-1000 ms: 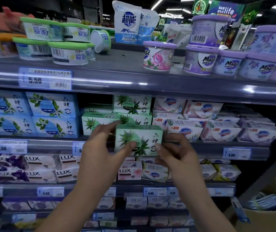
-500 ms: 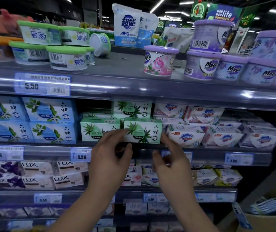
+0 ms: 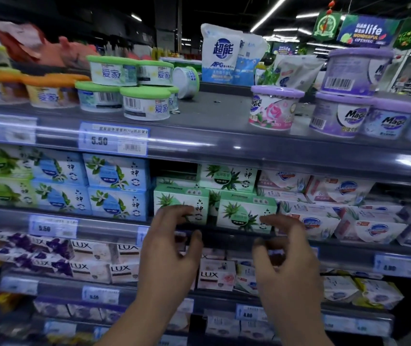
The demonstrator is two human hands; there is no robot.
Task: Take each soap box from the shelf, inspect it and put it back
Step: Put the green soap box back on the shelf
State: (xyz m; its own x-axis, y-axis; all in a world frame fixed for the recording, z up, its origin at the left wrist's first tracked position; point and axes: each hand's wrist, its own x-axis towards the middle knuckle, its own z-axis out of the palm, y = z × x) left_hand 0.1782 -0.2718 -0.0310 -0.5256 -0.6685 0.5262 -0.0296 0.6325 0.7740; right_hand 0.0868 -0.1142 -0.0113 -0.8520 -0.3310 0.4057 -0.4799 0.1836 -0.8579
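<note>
A green aloe soap box [image 3: 245, 213] stands on the second shelf [image 3: 114, 224], beside another green aloe box [image 3: 179, 201] on its left. A third green box [image 3: 226, 176] is stacked behind them. My left hand [image 3: 169, 248] hovers just below and in front of the left box, fingers curled and apart, holding nothing. My right hand [image 3: 286, 255] hangs below the right box, fingers spread and empty. Both hands are clear of the boxes.
Blue soap boxes [image 3: 117, 188] fill the shelf to the left, white and pink boxes [image 3: 324, 221] to the right. LUX soap boxes [image 3: 122, 268] sit one shelf down. The top shelf holds green-lidded tubs [image 3: 147, 103] and purple tubs [image 3: 339, 116].
Both hands set the green aloe box back on the second shelf, let go of it and drew back a little. The view has shifted left.
</note>
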